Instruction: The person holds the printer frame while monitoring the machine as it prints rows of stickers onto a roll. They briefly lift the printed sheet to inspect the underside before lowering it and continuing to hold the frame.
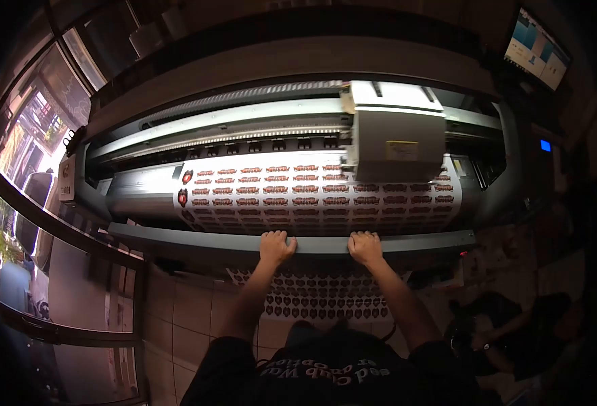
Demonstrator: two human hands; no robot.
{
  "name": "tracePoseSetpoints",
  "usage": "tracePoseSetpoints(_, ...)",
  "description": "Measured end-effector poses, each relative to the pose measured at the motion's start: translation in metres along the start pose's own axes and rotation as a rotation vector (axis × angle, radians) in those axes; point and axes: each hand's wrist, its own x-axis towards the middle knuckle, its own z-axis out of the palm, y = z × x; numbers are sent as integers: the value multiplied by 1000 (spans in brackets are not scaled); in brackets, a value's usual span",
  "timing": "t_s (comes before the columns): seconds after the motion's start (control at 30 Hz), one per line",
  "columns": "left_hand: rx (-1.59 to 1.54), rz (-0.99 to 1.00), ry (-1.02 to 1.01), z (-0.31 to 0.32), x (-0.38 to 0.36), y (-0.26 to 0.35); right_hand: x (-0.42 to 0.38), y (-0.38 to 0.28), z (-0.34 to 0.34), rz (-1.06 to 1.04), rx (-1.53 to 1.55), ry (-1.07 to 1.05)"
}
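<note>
Head view: left hand [277, 247], right hand [366, 247] grasping front bar [322, 245]; printer [285, 55] holds printed sheet [319, 191].

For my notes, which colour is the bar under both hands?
The bar is grey, seen best in the head view.

Place: print shop. Evidence: wide printer [278, 108] under and beyond left hand [277, 248] and right hand [365, 247]; on it, sheet [265, 162] with rows of repeated designs [304, 201]; more prints [325, 301] below grip, over tiled floor [190, 308]; monitor [537, 49] far beyond grip, to its right.
</note>
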Motion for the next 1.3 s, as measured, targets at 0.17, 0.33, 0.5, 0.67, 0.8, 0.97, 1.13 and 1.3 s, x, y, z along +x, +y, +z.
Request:
tracePoseSetpoints(0.17, -53, 93, -350, -16, 21, -16, 2, 0, -9, -33, 9, -70)
tracePoseSetpoints(0.33, -128, 65, -323, -21, 21, -16, 2, -3, -10, 32, 39, -56)
tracePoseSetpoints(0.5, -189, 29, -332, -21, 23, -16, 3, 0, -5, 39, 45, -50)
tracePoseSetpoints(0.67, -212, 30, -310, -20, 26, -17, 7, -2, -9, 34, 54, -8)
tracePoseSetpoints(0.8, -216, 24, -303, -25, 25, -15, 5, -3, -11, 52, 67, -32)
tracePoseSetpoints(0.97, -182, -6, -387, -24, 26, -14, 5, 2, -5, 42, 46, -28)
tracePoseSetpoints(1.13, -219, 6, -305, -27, 25, -11, 2, 1, -6, 65, 55, -37)
tracePoseSetpoints(1.3, -228, 21, -255, -21, 24, -15, 5, 0, -8, 63, 76, -35)
